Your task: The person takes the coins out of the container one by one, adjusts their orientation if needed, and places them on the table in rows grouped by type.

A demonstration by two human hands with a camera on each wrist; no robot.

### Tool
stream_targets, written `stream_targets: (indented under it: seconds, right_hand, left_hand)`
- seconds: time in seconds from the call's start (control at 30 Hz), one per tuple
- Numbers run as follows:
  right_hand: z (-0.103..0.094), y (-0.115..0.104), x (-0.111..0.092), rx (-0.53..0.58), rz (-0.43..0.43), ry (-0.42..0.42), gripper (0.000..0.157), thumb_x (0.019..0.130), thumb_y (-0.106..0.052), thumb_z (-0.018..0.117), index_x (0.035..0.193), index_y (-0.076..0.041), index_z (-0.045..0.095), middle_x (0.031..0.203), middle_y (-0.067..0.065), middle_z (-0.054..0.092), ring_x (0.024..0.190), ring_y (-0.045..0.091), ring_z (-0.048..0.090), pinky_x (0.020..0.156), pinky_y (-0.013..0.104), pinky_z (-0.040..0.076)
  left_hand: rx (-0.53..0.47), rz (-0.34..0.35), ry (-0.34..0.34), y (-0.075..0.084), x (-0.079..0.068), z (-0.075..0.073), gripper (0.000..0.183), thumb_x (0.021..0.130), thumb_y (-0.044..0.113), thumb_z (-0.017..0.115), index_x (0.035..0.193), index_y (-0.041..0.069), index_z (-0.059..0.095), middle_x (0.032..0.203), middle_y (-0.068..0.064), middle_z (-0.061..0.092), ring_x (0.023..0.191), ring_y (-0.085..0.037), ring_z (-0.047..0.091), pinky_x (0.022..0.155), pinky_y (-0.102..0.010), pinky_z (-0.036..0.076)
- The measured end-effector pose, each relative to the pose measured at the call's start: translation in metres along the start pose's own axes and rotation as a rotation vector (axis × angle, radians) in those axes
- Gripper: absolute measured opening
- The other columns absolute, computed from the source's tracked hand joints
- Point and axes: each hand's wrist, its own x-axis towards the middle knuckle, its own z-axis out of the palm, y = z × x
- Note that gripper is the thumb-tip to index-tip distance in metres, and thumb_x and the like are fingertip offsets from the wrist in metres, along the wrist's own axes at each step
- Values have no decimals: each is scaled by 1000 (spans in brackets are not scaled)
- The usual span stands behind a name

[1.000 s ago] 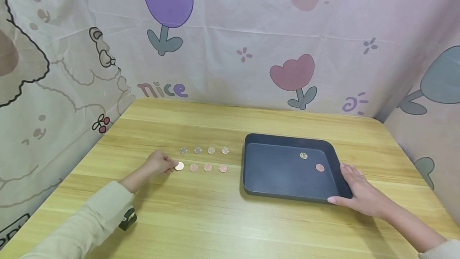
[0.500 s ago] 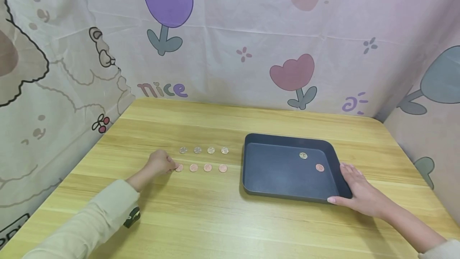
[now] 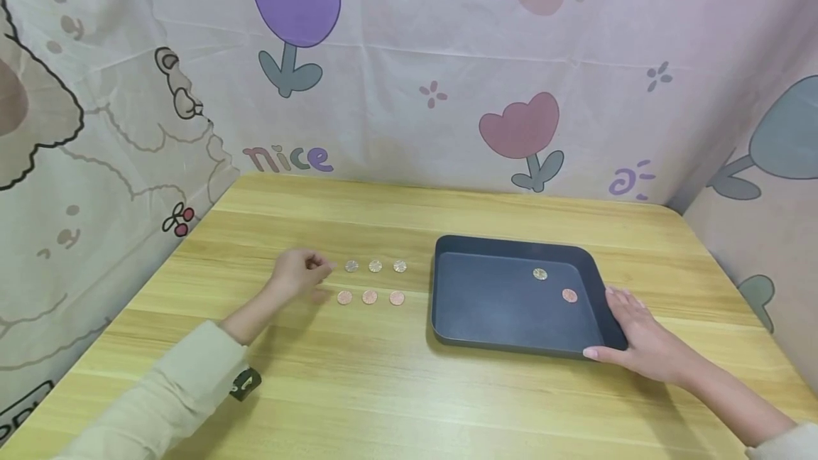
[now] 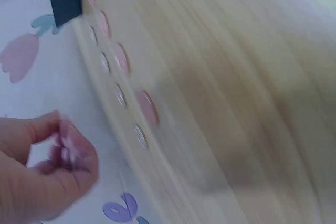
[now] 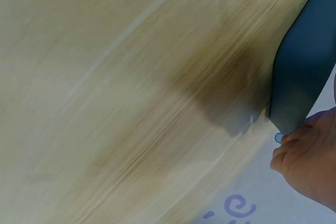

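My left hand [image 3: 300, 274] hovers at the left end of two rows of coins, its fingers loosely bent, with no coin between them. In the left wrist view the hand [image 4: 50, 166] is above the leftmost silver-coloured coin [image 4: 140, 136] and copper-coloured coin [image 4: 147, 107], which both lie on the table. In the head view its fingers cover the leftmost silver coin. My right hand [image 3: 648, 339] rests against the near right corner of a dark rectangular tray [image 3: 498, 348], thumb at the front wall and fairly straight fingers along the right side. In the right wrist view, fingers [image 5: 294, 148] meet the tray wall.
Farther along the rows lie several silver coins [image 3: 375, 266] and copper coins [image 3: 370, 297], left of the tray. Inside the tray are one silver-gold coin [image 3: 540, 274] and one copper coin [image 3: 569, 296]. A printed cloth [image 3: 396, 119] hangs behind the wooden table [image 3: 409, 403].
My left hand held the leftmost copper coin, tilted and shiny, then laid it flat. It has since let go and moved back and right over the leftmost silver coin. The right hand stays put.
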Motion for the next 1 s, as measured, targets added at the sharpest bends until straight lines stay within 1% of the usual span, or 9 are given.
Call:
stream_targets:
  seconds: [0.17, 0.3, 0.37, 0.43, 0.53, 0.63, 0.73, 0.87, 1.0]
  right_hand:
    - [-1, 0, 0, 4, 9, -8, 106, 75, -44, 72, 139, 18, 15, 143, 41, 18, 132, 56, 13, 111, 60, 3]
    - [-3, 1, 0, 12, 19, -16, 106, 75, -45, 71, 139, 18, 14, 144, 40, 16, 133, 55, 12, 112, 58, 1]
    - [-3, 1, 0, 14, 18, -15, 106, 76, -45, 71, 139, 18, 14, 144, 40, 16, 133, 55, 11, 112, 56, -1]
    - [-3, 1, 1, 17, 19, -15, 106, 76, -45, 71, 140, 17, 13, 144, 40, 16, 133, 55, 11, 112, 57, -2]
    - [-4, 1, 1, 16, 21, -14, 107, 76, -46, 71, 140, 17, 13, 144, 40, 16, 133, 55, 11, 111, 58, 0]
    - [-4, 0, 1, 21, 26, -20, 108, 76, -46, 71, 140, 16, 12, 144, 40, 15, 133, 55, 10, 111, 60, 1]
    - [-4, 0, 1, 23, 29, -24, 108, 75, -46, 71, 140, 16, 12, 144, 39, 15, 133, 55, 10, 110, 61, 3]
    - [-3, 0, 1, 13, 22, -20, 107, 75, -46, 72, 140, 17, 14, 144, 39, 16, 133, 55, 12, 108, 63, 7]
    - [-3, 0, 0, 15, 24, -23, 107, 75, -46, 72, 140, 17, 14, 144, 39, 16, 133, 55, 11, 110, 61, 5]
  left_hand:
    - [-120, 26, 13, 17, 5, 14, 20, 89, 14, 60, 90, -5, 63, 82, -20, 65, 73, -27, 62, 63, -22, 50]
    - [-208, 33, 8, 27, 8, 27, 19, 90, 15, 60, 92, -4, 63, 86, -20, 65, 77, -30, 62, 66, -24, 52]
    - [-251, 28, 10, 32, 10, 34, 19, 89, 15, 61, 92, -3, 63, 85, -19, 65, 77, -30, 62, 68, -28, 53]
    - [-270, 31, 6, 37, 11, 40, 18, 89, 16, 62, 91, -2, 63, 85, -18, 65, 77, -30, 62, 69, -29, 53]
    - [-297, 63, -2, 45, 13, 48, 16, 88, 14, 62, 90, -2, 64, 85, -19, 65, 78, -32, 62, 69, -31, 54]
    - [-316, 100, -11, 55, 14, 56, 16, 88, 13, 63, 89, -2, 64, 84, -21, 65, 75, -31, 61, 65, -25, 52]
    - [-331, 119, -15, 64, 15, 66, 15, 87, 14, 64, 87, -1, 65, 83, -21, 65, 70, -24, 60, 60, -19, 47]
    - [-352, 140, -24, 75, 17, 80, 14, 86, 13, 65, 86, -1, 65, 80, -18, 65, 68, -21, 59, 58, -17, 46]
    - [-385, 150, -36, 87, 20, 93, 13, 84, 14, 67, 84, 0, 66, 74, -11, 65, 65, -18, 57, 56, -17, 45]
